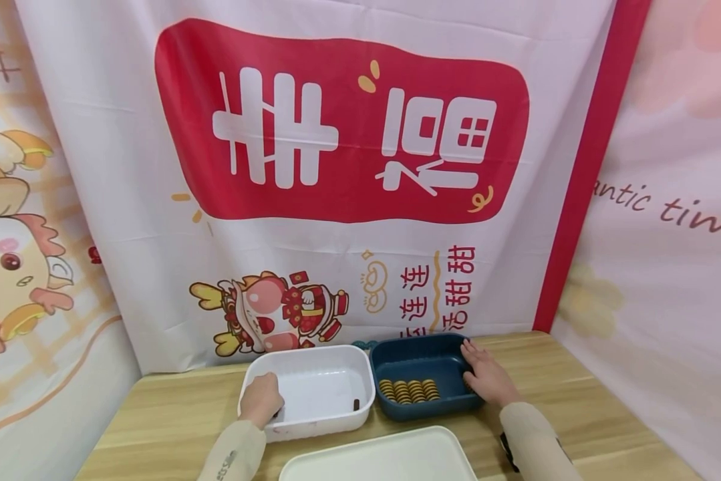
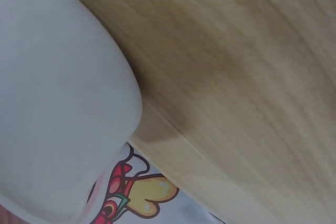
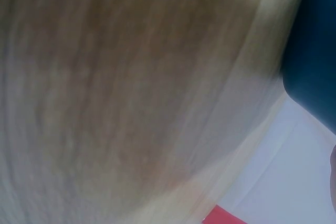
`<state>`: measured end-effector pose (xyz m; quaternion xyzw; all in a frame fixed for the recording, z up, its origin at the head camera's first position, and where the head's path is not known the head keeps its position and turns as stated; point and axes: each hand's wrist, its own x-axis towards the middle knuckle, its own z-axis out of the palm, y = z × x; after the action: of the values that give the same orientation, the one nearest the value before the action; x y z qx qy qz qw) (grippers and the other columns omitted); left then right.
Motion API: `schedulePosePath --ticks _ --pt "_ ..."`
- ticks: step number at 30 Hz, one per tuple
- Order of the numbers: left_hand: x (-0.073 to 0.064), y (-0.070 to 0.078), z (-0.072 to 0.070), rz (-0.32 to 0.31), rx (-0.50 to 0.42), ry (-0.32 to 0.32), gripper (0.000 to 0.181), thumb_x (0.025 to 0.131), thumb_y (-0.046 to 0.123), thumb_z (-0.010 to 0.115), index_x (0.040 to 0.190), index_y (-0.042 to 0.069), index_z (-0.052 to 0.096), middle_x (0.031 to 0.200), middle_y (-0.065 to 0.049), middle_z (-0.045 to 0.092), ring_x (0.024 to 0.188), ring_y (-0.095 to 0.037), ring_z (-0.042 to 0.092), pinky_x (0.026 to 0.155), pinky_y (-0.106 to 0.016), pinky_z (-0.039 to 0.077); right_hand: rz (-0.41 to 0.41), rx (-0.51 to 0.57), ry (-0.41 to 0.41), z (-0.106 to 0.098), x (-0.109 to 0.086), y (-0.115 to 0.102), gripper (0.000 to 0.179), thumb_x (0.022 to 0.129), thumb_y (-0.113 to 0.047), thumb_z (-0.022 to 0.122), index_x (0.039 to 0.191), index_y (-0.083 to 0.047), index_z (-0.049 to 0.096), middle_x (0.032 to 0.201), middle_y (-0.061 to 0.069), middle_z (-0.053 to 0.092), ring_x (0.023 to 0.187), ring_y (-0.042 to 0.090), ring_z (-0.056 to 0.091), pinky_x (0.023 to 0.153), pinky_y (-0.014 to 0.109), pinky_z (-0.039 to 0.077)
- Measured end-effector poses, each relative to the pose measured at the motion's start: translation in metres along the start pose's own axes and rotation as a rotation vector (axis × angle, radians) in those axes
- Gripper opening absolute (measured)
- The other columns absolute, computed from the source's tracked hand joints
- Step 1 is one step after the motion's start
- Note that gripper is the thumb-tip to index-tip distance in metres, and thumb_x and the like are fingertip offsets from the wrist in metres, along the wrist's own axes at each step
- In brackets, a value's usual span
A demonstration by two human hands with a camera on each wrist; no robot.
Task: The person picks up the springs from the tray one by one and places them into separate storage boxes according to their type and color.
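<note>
In the head view, my left hand (image 1: 261,401) is inside the left end of a white bin (image 1: 312,429), fingers curled. A small dark piece (image 1: 278,413) shows at its fingertips, mostly hidden. A short brown stick (image 1: 356,404) stands near the bin's right wall. My right hand (image 1: 490,376) lies over the right end of a dark blue bin (image 1: 420,409), its fingers fairly straight at the rim and its thumb inside. Several rows of round sandwich cookies (image 1: 409,391) fill that bin's near left part. More cookies (image 1: 468,386) are partly hidden beside the thumb.
A cream tray (image 1: 384,461) lies in front of the bins on the wooden table (image 1: 150,421). A printed cloth (image 1: 348,240) hangs directly behind the table. The wrist views show mostly the table, the white bin's outer wall (image 2: 68,87) and the blue bin's corner (image 3: 315,61).
</note>
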<state>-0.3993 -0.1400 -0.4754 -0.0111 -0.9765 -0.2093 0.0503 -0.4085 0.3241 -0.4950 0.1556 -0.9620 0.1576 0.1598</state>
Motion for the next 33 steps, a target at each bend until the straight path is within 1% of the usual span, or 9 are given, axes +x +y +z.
schedulePosePath --ticks 3,7,12,17,19,23,26,30,33 --pt "0.000 0.000 -0.001 -0.009 -0.006 -0.007 0.010 0.073 -0.002 0.064 0.077 -0.003 0.055 0.070 -0.012 0.056 0.062 -0.024 0.051 0.055 -0.040 0.048 -0.002 0.008 0.004 0.001 0.000 0.000 0.053 0.086 -0.008 0.058 0.132 0.015 0.046 0.141 0.030 0.040 0.133 0.045 0.033 0.109 0.059 0.024" --pt "-0.002 0.003 -0.006 -0.009 -0.023 -0.010 0.011 0.075 0.000 0.066 0.077 -0.003 0.055 0.068 -0.010 0.054 0.062 -0.023 0.050 0.055 -0.038 0.048 -0.021 0.004 0.019 0.000 -0.001 0.000 0.053 0.085 -0.007 0.059 0.131 0.016 0.047 0.140 0.031 0.041 0.132 0.046 0.034 0.108 0.059 0.025" --pt "-0.005 0.009 -0.014 0.023 -0.038 -0.006 0.014 0.075 0.001 0.069 0.076 -0.003 0.056 0.067 -0.009 0.054 0.061 -0.022 0.049 0.057 -0.038 0.049 -0.027 0.004 0.028 -0.003 -0.003 0.000 0.051 0.085 -0.006 0.059 0.129 0.017 0.048 0.139 0.032 0.042 0.131 0.047 0.034 0.108 0.059 0.025" --pt "-0.008 0.015 -0.017 0.063 -0.059 -0.002 0.014 0.073 0.001 0.071 0.075 -0.003 0.058 0.067 -0.008 0.056 0.061 -0.021 0.050 0.060 -0.040 0.051 -0.003 -0.001 0.000 -0.004 -0.004 0.001 0.051 0.086 -0.008 0.058 0.130 0.016 0.048 0.140 0.031 0.041 0.132 0.046 0.034 0.109 0.059 0.024" --pt "-0.009 0.019 -0.018 0.077 -0.063 -0.005 0.015 0.073 0.002 0.073 0.072 -0.001 0.058 0.065 -0.007 0.056 0.059 -0.020 0.049 0.060 -0.039 0.050 0.006 -0.006 -0.008 -0.004 -0.004 0.002 0.052 0.086 -0.009 0.058 0.130 0.016 0.047 0.140 0.031 0.041 0.132 0.046 0.034 0.109 0.059 0.024" --pt "-0.014 0.026 -0.021 0.082 -0.085 -0.020 0.020 0.074 0.005 0.075 0.064 0.002 0.057 0.059 -0.004 0.052 0.055 -0.017 0.046 0.054 -0.033 0.046 0.013 -0.017 -0.012 -0.003 -0.005 0.005 0.052 0.087 -0.009 0.058 0.131 0.016 0.047 0.141 0.031 0.041 0.132 0.046 0.033 0.109 0.059 0.023" --pt "-0.020 0.031 -0.024 0.104 -0.108 -0.012 0.022 0.073 0.006 0.076 0.061 0.004 0.057 0.057 -0.002 0.053 0.054 -0.016 0.047 0.051 -0.030 0.043 0.017 -0.016 -0.007 -0.002 -0.006 0.006 0.052 0.087 -0.010 0.059 0.131 0.015 0.047 0.141 0.030 0.041 0.133 0.045 0.033 0.109 0.058 0.024" --pt "-0.036 0.037 -0.027 0.181 -0.129 -0.007 0.023 0.072 0.007 0.078 0.060 0.006 0.058 0.056 0.000 0.054 0.052 -0.014 0.048 0.048 -0.029 0.043 0.010 -0.020 0.002 -0.002 -0.007 0.007 0.052 0.087 -0.009 0.059 0.131 0.016 0.047 0.140 0.030 0.041 0.132 0.046 0.034 0.108 0.059 0.024" --pt "-0.052 0.045 -0.030 0.243 -0.109 0.005 0.027 0.072 0.008 0.078 0.058 0.009 0.055 0.055 0.002 0.051 0.050 -0.013 0.046 0.046 -0.028 0.041 0.007 -0.019 -0.004 -0.002 -0.006 0.007 0.052 0.087 -0.010 0.059 0.131 0.015 0.047 0.140 0.030 0.041 0.132 0.046 0.034 0.108 0.059 0.024"
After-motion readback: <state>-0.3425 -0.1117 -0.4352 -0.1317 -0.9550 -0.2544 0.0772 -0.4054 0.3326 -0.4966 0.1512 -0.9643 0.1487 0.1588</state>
